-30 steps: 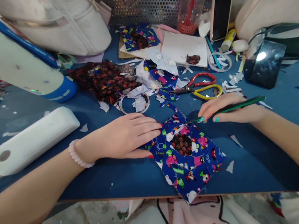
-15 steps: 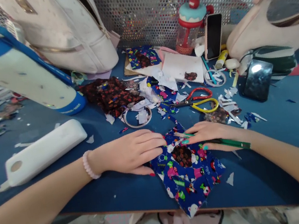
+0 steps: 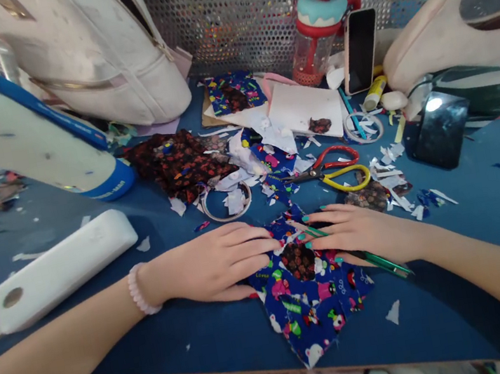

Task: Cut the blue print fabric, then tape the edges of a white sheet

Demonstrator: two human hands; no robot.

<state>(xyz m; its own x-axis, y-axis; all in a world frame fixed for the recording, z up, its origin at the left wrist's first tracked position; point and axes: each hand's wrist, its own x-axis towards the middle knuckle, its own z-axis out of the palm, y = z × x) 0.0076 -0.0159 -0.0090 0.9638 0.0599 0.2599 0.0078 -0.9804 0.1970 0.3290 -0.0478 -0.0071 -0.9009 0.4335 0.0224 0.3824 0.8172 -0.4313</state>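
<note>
A blue cartoon-print cloth piece (image 3: 309,305) lies flat on the table near its front edge. At its middle shows a dark red-and-black floral patch (image 3: 299,262). My left hand (image 3: 218,263) rests flat on the cloth's left side, fingers stretched out and close together, holding nothing. Across the upper right part lies my right hand (image 3: 359,229), its fingers extended over the cloth. A slim green pencil (image 3: 387,264) with a pale tip passes between those fingers and under the palm. The middle of the pencil is hidden by the hand.
Beyond the cloth lie scissors (image 3: 344,170) with red and yellow handles, a tape roll (image 3: 227,202), floral fabric (image 3: 178,164) and paper scraps. A white device (image 3: 66,271) and a large bottle (image 3: 30,148) are at left. A phone (image 3: 360,51) leans near a cup (image 3: 316,27).
The fingers of my right hand have reached a little farther forward and spread across the cloth's upper edge. My left hand stays on the cloth. The whole view has shifted slightly.
</note>
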